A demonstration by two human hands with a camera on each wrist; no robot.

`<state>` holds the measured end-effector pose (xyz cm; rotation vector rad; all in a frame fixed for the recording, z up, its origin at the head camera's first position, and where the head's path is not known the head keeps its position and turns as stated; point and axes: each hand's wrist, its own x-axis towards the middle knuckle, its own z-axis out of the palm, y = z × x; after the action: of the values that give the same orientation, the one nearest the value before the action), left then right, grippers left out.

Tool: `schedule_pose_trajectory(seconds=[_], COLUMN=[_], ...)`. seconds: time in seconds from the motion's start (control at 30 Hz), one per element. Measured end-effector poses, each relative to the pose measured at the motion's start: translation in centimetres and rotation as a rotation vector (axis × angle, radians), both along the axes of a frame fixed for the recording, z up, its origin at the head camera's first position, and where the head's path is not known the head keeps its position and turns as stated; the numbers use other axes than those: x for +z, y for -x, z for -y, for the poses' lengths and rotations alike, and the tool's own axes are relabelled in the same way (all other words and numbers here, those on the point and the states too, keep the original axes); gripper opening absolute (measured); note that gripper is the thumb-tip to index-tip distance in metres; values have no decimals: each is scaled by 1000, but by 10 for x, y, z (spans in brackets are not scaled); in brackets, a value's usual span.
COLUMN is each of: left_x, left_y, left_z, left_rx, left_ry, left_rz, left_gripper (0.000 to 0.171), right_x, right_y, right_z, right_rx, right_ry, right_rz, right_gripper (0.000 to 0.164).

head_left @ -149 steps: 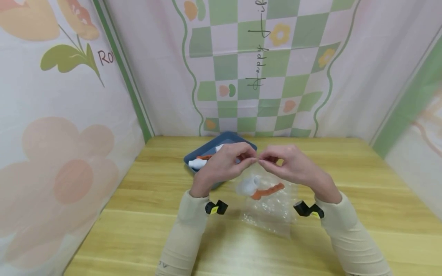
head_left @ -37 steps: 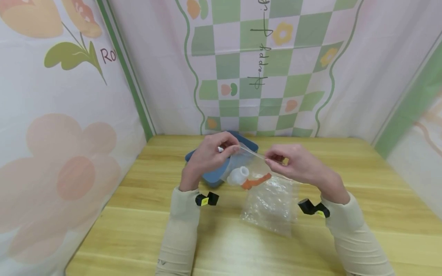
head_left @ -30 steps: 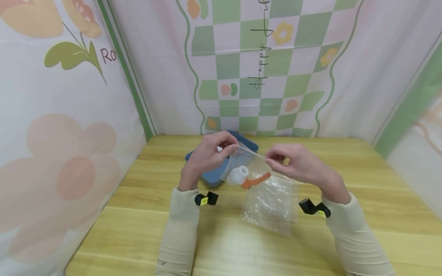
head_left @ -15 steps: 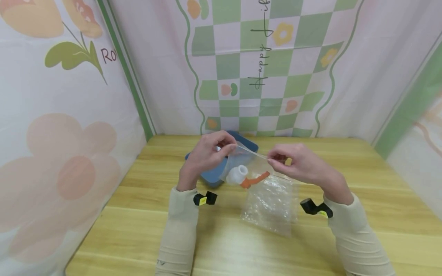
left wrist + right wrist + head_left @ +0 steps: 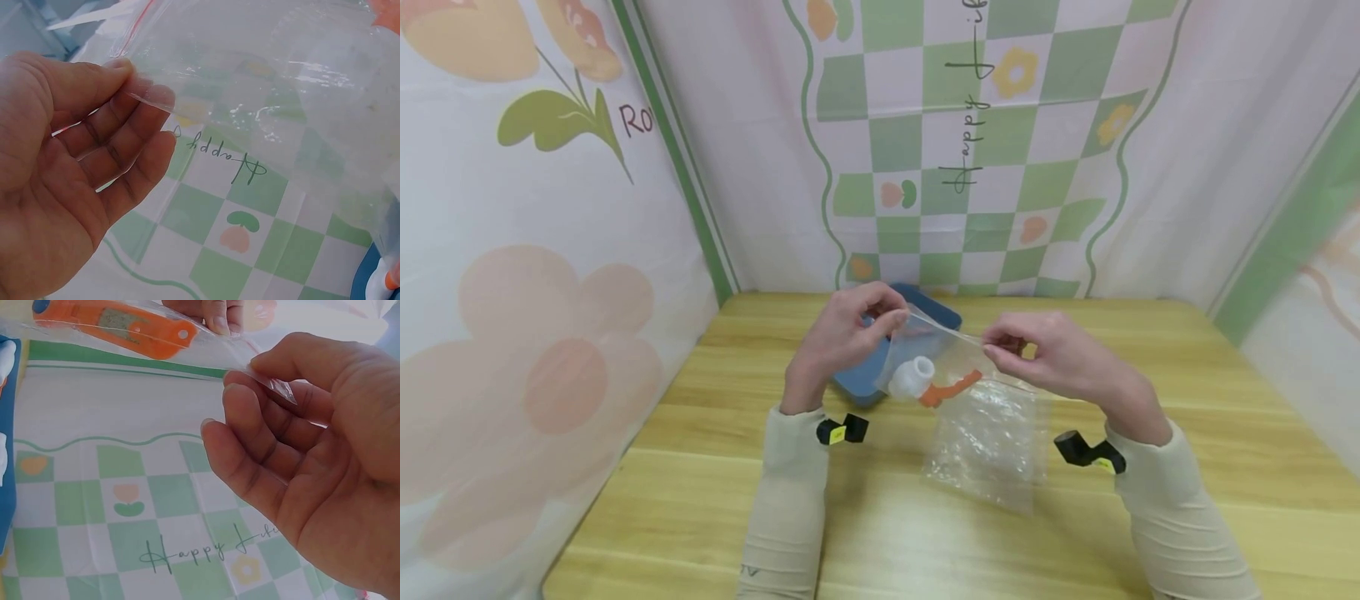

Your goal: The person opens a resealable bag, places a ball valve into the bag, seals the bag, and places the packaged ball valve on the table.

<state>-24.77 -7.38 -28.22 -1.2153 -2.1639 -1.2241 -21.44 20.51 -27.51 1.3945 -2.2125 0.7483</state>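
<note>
Both hands hold a clear zip bag (image 5: 951, 354) by its top edge, over the table. My left hand (image 5: 850, 329) pinches one corner between thumb and fingers; a red zip line shows beside it in the left wrist view. The right hand (image 5: 1060, 358) pinches the other end of the edge, its remaining fingers loosely curled in the right wrist view. Within the bag are a translucent white piece with a round open neck (image 5: 913, 379) and a slim orange device (image 5: 955, 388). Up close, this orange device (image 5: 147, 331) has a grey display window and a hole at one end.
Behind the left hand stands a blue tray (image 5: 859, 379), partly covered by hand and bag. White and orange items lie in it, as the wrist views show. A flat clear bag (image 5: 981, 450) lies on the wooden table (image 5: 880, 533). Printed curtains (image 5: 760, 167) enclose the table.
Five seconds ago the hands met at the bag's top; now they are apart with the edge stretched between them. Over the last second the left hand and the bag's contents drift slightly left.
</note>
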Motion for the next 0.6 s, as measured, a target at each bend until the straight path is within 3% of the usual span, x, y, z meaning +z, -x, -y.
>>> schedule_pose_trajectory(seconds=[0.17, 0.37, 0.6], left_x=[-1, 0, 1], left_y=[1, 0, -1], left_z=[1, 3, 6], left_rx=[8, 46, 69], left_ry=[0, 7, 9], left_rz=[-12, -24, -24], left_gripper=[10, 8, 8], right_x=[1, 3, 4], right_y=[0, -4, -6], right_z=[-1, -1, -2], right_rx=[-10, -41, -49], right_ry=[-12, -38, -57], right_rz=[11, 26, 33], right_gripper=[7, 23, 18])
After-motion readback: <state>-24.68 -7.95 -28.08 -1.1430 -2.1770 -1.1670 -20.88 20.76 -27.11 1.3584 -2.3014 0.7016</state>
